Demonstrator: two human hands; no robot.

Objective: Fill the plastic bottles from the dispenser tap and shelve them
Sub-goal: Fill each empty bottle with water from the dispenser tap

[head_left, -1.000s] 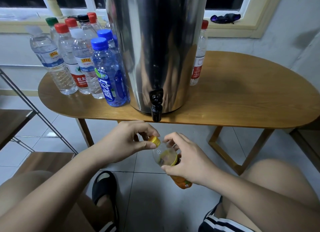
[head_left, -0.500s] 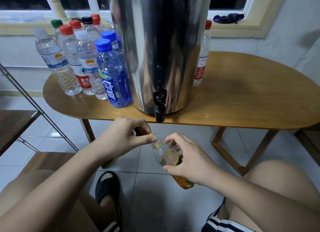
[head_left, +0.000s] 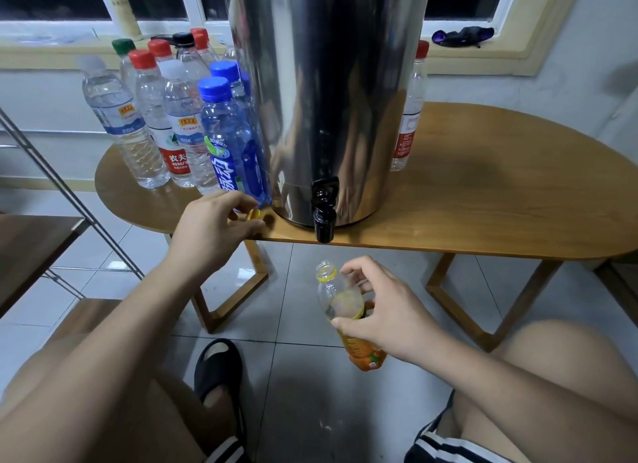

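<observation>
Uncapped clear plastic bottle with orange label point(head_left: 340, 300) gripped in right hand point(head_left: 383, 310), below black dispenser tap point(head_left: 324, 214), apart from it. Left hand point(head_left: 210, 231): thumb and fingers curled round small yellow plastic cap point(head_left: 254, 214) at oval wooden table point(head_left: 483, 203) edge.

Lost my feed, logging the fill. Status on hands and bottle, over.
Left hand pinching yellow cap at table edge. Right hand gripping open bottle, mouth below the tap. Nothing between them.
</observation>
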